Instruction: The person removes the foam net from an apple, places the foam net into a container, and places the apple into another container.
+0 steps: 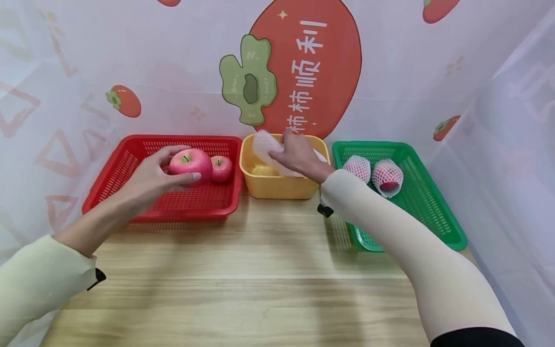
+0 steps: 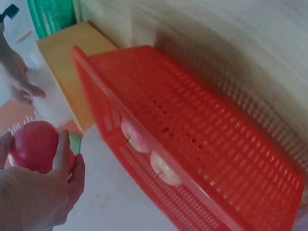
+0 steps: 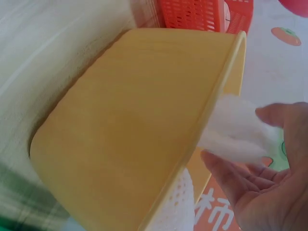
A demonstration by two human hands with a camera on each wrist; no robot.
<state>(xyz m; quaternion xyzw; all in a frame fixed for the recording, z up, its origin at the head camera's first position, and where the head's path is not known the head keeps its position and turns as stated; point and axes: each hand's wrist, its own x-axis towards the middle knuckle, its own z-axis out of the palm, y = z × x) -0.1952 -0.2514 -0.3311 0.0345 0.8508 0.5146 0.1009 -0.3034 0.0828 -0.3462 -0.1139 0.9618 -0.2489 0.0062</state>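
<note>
Over the red basket (image 1: 234,202), my left hand (image 1: 151,176) grips a pinkish-red apple (image 1: 191,166) between thumb and fingers. Beside it in the head view, another apple (image 1: 221,168) lies in that basket; the left wrist view shows two apples there, a nearer one (image 2: 164,168) and a farther one (image 2: 135,136). My right hand (image 1: 299,153) pinches a white foam net sleeve (image 1: 265,145) at the mouth of the yellow bin (image 1: 282,188). The right wrist view shows the sleeve (image 3: 236,127) blurred between thumb and fingers. More white netting (image 3: 175,204) shows at the bin's rim.
To the right stands a green basket (image 1: 433,217) with two fruits in foam nets, one left (image 1: 358,167) and one right (image 1: 388,178). All three containers line the back of the wooden table (image 1: 260,289), against a printed cloth (image 1: 182,62). My right forearm crosses the green basket's near left corner.
</note>
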